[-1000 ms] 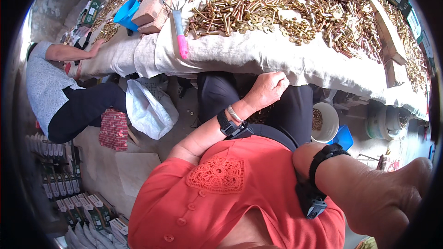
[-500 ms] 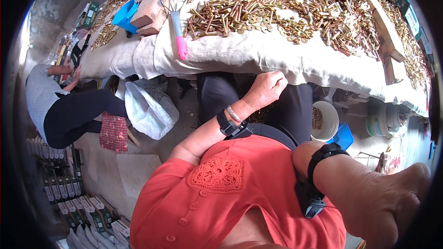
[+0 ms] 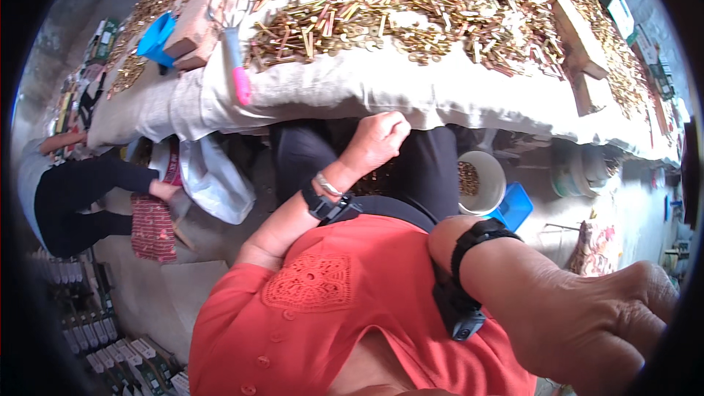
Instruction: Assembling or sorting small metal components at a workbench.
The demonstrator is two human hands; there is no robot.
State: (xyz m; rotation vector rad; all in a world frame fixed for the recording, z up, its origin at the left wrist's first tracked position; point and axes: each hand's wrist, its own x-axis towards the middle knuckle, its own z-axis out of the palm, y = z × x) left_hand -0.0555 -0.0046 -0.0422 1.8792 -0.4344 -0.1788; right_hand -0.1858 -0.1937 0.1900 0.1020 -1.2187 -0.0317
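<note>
My left hand [image 3: 378, 143] is curled into a fist above my lap, against the front edge of the cloth-covered table [image 3: 323, 92]. Whatever its fingers hold, if anything, is hidden. Raised close to the camera at the lower right is my right hand [image 3: 605, 315], its knuckles bent and fingers curled, the tips out of sight. A wide heap of brass-coloured bolts [image 3: 315, 33] lies on the cloth beyond my left hand, with flat washers [image 3: 422, 48] along its near side. Left of the heap rests a small hand rake [image 3: 236, 66] with a pink-ended handle.
A blue scoop-like container [image 3: 156, 40] stands beside bricks [image 3: 194, 48]. A wooden bar [image 3: 576, 26] borders the heap on the right. Under the table are a white bucket [image 3: 488, 183] with small metal parts and a blue bin [image 3: 515, 205]. Another person [image 3: 81, 191] works at far left.
The whole view has shifted, so the table and things on it sit further left. Both my hands keep nearly the same pose. The other person's lower leg now shows beside the white bag.
</note>
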